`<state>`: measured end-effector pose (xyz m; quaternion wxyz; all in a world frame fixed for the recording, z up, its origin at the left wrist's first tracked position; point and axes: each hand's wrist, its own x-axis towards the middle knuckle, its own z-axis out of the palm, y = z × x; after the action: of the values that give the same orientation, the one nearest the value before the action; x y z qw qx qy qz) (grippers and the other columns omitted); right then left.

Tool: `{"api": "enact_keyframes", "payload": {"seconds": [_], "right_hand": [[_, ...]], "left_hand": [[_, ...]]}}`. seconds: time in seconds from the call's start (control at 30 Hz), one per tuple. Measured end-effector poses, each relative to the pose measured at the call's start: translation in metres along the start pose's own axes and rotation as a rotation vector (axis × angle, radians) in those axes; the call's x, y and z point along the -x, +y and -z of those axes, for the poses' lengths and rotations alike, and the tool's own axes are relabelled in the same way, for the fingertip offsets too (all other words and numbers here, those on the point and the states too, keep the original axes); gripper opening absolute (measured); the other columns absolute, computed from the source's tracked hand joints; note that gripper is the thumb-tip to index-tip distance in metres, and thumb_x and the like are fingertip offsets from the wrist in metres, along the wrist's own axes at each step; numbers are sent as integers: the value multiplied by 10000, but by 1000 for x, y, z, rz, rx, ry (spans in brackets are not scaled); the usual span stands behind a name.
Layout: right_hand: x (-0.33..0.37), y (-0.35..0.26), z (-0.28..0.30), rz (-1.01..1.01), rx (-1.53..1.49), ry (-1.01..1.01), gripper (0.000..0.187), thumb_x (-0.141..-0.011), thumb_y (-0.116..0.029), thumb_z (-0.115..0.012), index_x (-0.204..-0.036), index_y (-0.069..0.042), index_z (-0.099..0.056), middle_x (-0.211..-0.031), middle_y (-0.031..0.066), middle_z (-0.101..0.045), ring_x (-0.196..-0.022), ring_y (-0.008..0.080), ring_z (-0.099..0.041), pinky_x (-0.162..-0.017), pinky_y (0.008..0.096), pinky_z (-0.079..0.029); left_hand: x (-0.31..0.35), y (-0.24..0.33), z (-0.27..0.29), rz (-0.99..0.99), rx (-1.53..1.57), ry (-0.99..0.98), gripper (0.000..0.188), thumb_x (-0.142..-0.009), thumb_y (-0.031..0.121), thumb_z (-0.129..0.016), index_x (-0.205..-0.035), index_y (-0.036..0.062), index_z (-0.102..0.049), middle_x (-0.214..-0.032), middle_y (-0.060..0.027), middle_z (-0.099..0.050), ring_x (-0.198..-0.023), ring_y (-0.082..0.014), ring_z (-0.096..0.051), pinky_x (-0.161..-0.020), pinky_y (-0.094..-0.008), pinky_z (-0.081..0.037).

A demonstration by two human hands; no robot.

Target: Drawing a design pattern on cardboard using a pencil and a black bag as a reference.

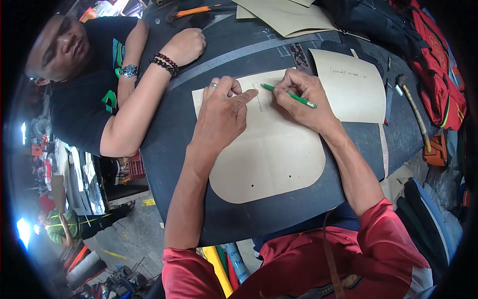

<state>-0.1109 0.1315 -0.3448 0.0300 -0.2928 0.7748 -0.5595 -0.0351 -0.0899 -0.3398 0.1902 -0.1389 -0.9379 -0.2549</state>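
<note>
A tan card pattern piece (271,154) with rounded near corners and small punched holes lies flat on the dark table. My right hand (306,99) grips a green pencil (296,97), its tip close to thin pencil lines drawn near the card's far edge. On the left part of the card rests my left hand (222,109), its index finger stretched out to the drawn lines and the other fingers bent. No tool shows in the left hand, which wears a ring. A metal ruler (224,61) lies beyond the card.
At the left a co-worker's forearm (149,94) leans on the table (167,149). Another card sheet (351,89) with handwriting lies right of my hand. An orange-handled hammer (194,11) and more card (289,17) lie at the far side. A stick-handled tool (416,109) and red bag (433,65) are at right.
</note>
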Motion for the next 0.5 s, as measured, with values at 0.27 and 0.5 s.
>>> {"api": "enact_keyframes", "payload": {"seconds": [0.27, 0.5], "right_hand": [[-4, 3, -3, 37, 58, -41, 149, -943, -107, -726, -852, -18, -649, -744, -4, -629, -608, 36, -467, -563, 259, -375], [-3, 3, -2, 39, 82, -48, 147, -942, -104, -722, -848, -22, -645, -755, -2, -638, -611, 32, -470, -559, 259, -375]], "left_hand": [[1, -2, 0, -17, -2, 9, 390, -808, -61, -683, -1118, 110, -846, -957, -75, -545, -923, -252, -549, -823, -383, -452], [0, 2, 0, 3, 40, 27, 368, -894, -66, -626, -1162, 87, -826, -944, -101, -563, -908, -266, -542, -822, -372, -466]]}}
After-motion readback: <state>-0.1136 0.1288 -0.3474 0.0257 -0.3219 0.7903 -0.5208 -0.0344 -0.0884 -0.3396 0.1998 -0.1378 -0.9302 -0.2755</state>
